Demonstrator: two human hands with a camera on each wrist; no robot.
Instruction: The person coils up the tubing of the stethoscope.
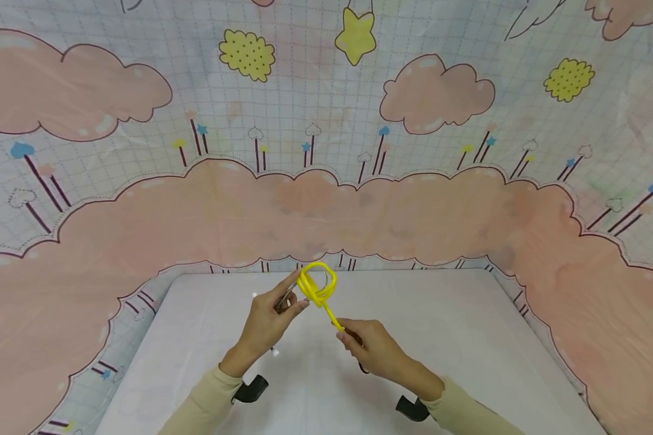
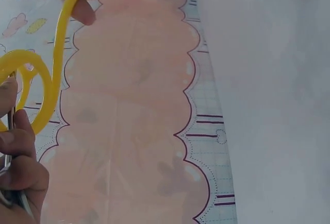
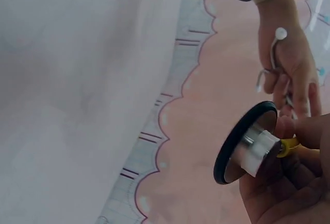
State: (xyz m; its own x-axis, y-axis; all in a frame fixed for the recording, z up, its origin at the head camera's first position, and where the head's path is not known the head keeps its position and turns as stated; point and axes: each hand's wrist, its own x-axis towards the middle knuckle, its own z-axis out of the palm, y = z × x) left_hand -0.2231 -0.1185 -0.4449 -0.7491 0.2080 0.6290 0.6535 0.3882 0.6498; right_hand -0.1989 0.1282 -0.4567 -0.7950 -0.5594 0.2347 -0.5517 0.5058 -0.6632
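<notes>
A stethoscope with yellow tubing [image 1: 331,315] is held up between both hands, its tube looped into a coil. My left hand [image 1: 265,320] grips the metal ear tubes beside the coil; they pass between thumb and fingers in the left wrist view, where the yellow loop [image 2: 47,87] also shows. White ear tips [image 3: 281,33] stick out past that hand in the right wrist view. With thumb and fingers, my right hand [image 1: 378,347] pinches the tube's other end, close to the chest piece [image 3: 253,149], a silver metal head with a dark rim.
A white table [image 1: 196,338] lies below both hands. Behind and around it hangs a cloth [image 1: 305,211] printed with pink clouds and stars. Dark wrist mounts [image 1: 251,388] sit at both sleeves.
</notes>
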